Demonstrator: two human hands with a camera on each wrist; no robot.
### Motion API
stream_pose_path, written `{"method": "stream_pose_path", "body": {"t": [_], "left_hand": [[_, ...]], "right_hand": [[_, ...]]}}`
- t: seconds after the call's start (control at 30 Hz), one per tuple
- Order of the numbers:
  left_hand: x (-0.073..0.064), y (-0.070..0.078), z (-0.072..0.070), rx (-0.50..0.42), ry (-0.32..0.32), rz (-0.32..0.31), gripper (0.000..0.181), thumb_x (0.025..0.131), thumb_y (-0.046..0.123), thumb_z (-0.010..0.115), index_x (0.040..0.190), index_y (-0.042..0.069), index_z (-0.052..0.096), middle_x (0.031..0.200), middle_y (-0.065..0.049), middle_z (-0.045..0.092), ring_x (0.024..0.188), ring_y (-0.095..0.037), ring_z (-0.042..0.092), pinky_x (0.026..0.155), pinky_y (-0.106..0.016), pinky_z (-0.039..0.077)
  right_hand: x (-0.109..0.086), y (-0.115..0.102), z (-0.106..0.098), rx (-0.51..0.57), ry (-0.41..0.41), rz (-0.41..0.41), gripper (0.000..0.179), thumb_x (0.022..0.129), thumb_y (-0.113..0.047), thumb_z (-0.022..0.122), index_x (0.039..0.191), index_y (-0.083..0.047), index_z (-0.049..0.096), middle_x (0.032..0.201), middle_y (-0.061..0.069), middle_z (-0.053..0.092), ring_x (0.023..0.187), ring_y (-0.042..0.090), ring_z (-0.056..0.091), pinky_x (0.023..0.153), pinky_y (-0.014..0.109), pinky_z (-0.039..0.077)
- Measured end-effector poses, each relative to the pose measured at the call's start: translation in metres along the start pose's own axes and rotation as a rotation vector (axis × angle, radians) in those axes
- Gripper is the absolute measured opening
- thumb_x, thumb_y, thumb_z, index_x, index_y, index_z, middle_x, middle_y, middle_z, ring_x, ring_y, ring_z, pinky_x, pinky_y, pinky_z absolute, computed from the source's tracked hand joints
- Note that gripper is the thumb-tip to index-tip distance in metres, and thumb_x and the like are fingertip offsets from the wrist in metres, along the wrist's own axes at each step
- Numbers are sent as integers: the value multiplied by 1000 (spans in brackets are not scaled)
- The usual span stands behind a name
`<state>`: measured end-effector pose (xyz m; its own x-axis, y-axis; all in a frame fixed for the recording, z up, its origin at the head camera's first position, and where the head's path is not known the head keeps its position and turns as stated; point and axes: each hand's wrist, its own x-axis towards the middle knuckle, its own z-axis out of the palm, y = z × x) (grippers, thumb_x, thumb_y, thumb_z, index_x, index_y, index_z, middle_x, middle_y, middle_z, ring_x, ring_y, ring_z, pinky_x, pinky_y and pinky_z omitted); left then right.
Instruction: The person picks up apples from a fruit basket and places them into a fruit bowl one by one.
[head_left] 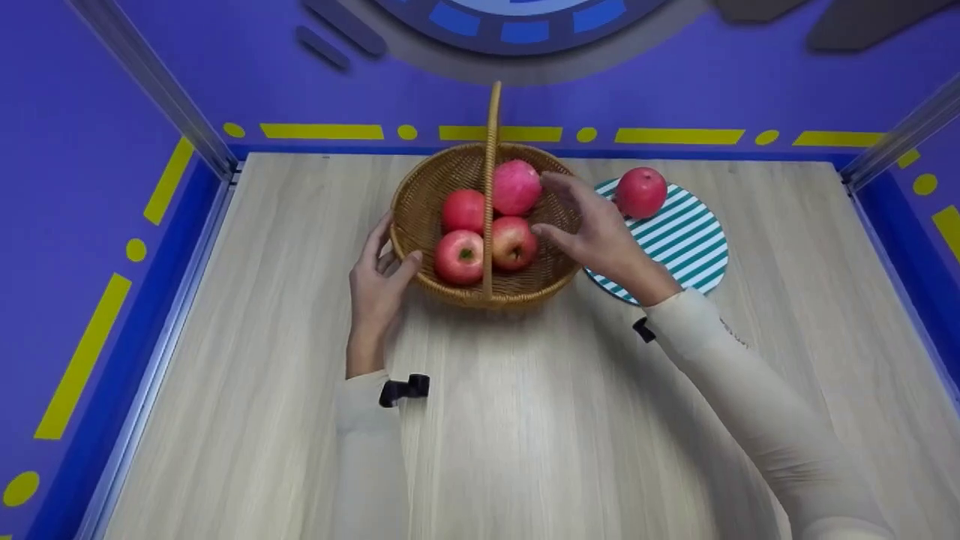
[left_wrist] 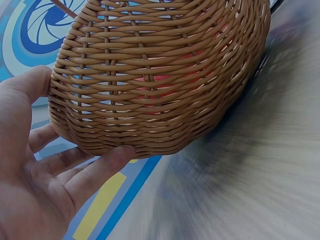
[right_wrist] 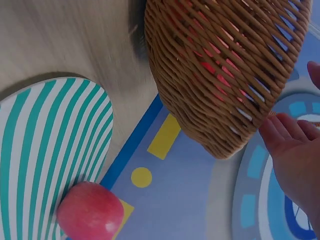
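Note:
A wicker basket (head_left: 420, 199) with a tall arched handle (head_left: 491, 150) holds several fruits. Among them are a red apple (head_left: 459, 257), another apple (head_left: 514, 244) with yellowish skin round its stem, and a brighter pink round fruit (head_left: 516, 187). My left hand (head_left: 379, 289) grips the basket's left side, thumb at the rim and fingers round the outer wall; in the left wrist view, fingertips (left_wrist: 121, 154) press under the weave. Over the basket's right part, my right hand (head_left: 604, 236) has thumb and fingers spread apart, nothing between them, close to the apple and pink fruit.
Right of the basket lies a flat round plate (head_left: 694, 251) with green and white stripes. On its far edge sits a red round fruit (head_left: 641, 193). Blue panels (head_left: 330, 97) stand along the back and both sides of the wooden table (head_left: 510, 420).

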<state>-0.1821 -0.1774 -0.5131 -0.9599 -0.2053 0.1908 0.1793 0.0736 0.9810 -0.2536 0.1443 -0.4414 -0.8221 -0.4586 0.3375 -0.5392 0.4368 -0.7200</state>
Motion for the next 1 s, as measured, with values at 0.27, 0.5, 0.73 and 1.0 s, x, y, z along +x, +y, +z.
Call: {"method": "stream_pose_path", "body": {"t": [0.27,0.5,0.73,1.0], "left_hand": [[-1,-1,0,-12,14,-13,71,94,10,73,160,17,50,159,-11,49,133,-34,60,100,-41,58],[0,-2,0,-7,15,3,71,93,6,72,160,16,50,161,-11,47,135,-34,58,105,-44,55],[-1,0,3,4,14,23,71,94,5,71,161,14,49,161,-12,46,139,-37,54,114,-48,47],[0,2,5,0,6,-12,72,95,3,68,162,7,44,164,-19,41,143,-42,49,114,-52,46]], "right_hand": [[6,1,16,-68,-116,-49,63,96,-11,81,151,2,51,148,18,58,137,31,55,116,44,45],[10,3,22,-128,-192,-69,55,96,-11,81,144,2,59,141,17,62,131,31,58,113,47,48],[13,6,27,-224,-294,-34,49,98,-14,78,144,-2,63,139,18,61,128,34,58,111,50,49],[16,6,31,-293,-346,15,41,103,-19,73,141,-5,67,131,18,65,115,34,62,103,50,54]]}}
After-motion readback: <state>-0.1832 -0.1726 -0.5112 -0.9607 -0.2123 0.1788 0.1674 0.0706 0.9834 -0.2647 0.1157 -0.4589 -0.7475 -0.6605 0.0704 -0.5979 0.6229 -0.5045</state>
